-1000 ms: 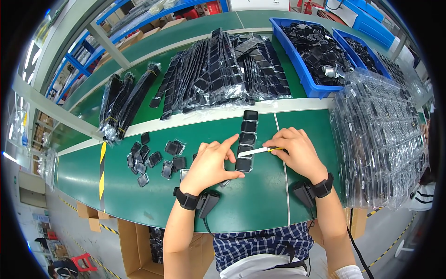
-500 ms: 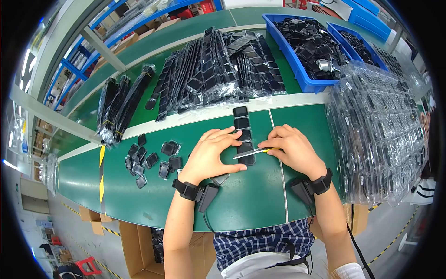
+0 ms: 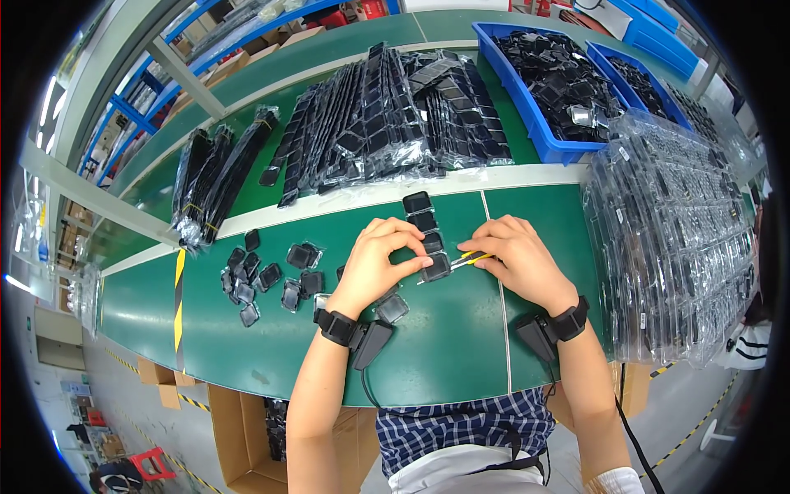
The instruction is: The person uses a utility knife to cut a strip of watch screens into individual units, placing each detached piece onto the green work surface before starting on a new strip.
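Observation:
A strip of black square pieces in clear plastic lies lengthwise away from me in the middle of the green table. My left hand is closed on its left edge, thumb and forefinger pinching near the lower pieces. From the right, my right hand grips yellow-handled scissors. Their metal blades reach the right edge of the strip's lowest piece, and a tip shows past its lower left corner. Fingers partly hide the handles. One loose black piece in clear plastic lies beside my left wrist.
Several loose black pieces are scattered to the left. Behind stand a large pile of plastic-wrapped strips and bundled strips. Blue bins hold black pieces at the far right, with stacked clear trays nearer.
My left thumb and fingers have drawn together on the strip. Its far end has shifted slightly left, and fewer pieces show. The scissor blades no longer lie across its top; more yellow handle shows.

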Tool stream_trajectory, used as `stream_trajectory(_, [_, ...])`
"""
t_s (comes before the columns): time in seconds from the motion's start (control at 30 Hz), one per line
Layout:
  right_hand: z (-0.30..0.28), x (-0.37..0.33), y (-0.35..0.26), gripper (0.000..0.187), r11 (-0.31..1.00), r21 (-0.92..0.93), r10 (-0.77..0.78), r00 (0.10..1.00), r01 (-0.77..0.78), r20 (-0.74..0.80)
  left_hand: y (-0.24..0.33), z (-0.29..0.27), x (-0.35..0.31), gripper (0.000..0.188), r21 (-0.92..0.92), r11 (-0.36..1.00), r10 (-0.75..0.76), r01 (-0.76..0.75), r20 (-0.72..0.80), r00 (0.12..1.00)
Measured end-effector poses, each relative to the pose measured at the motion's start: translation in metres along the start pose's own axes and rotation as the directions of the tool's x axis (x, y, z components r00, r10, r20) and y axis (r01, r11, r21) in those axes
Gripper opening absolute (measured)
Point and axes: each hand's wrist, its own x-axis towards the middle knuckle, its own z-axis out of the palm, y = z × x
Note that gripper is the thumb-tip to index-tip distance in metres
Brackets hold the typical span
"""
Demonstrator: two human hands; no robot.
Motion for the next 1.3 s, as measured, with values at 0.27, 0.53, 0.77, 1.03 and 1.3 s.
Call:
stream_trajectory(0.27, [0.013,0.005,0.005,0.022,1.000,0.008,-0.013,1.000,0.013,-0.022,0.000,0.002,0.002,0.017,0.001,1.000,-0.025,0.025,0.019,1.000])
stream_trajectory(0.53, [-0.012,-0.002,0.020,0.019,0.999,-0.011,0.044,0.997,-0.044,0.059,0.001,0.000,-0.003,0.016,0.082,0.997,-0.011,0.011,0.003,1.000])
stream_trajectory(0.77, [-0.025,-0.007,0.024,0.025,0.985,-0.049,0.166,0.986,-0.167,-0.016,-0.007,-0.033,-0.009,0.015,0.164,0.984,-0.054,0.073,-0.115,0.992])
stream_trajectory(1.03, [0.000,-0.001,0.018,0.027,0.993,-0.105,0.036,0.994,-0.047,-0.106,0.017,-0.023,-0.006,0.080,0.170,0.983,0.045,-0.072,0.159,0.986])
stream_trajectory(1.3, [0.005,0.002,0.016,0.025,0.998,-0.064,0.013,0.999,-0.016,-0.049,0.020,-0.017,-0.003,0.056,0.099,0.995,0.007,-0.021,0.138,0.990])
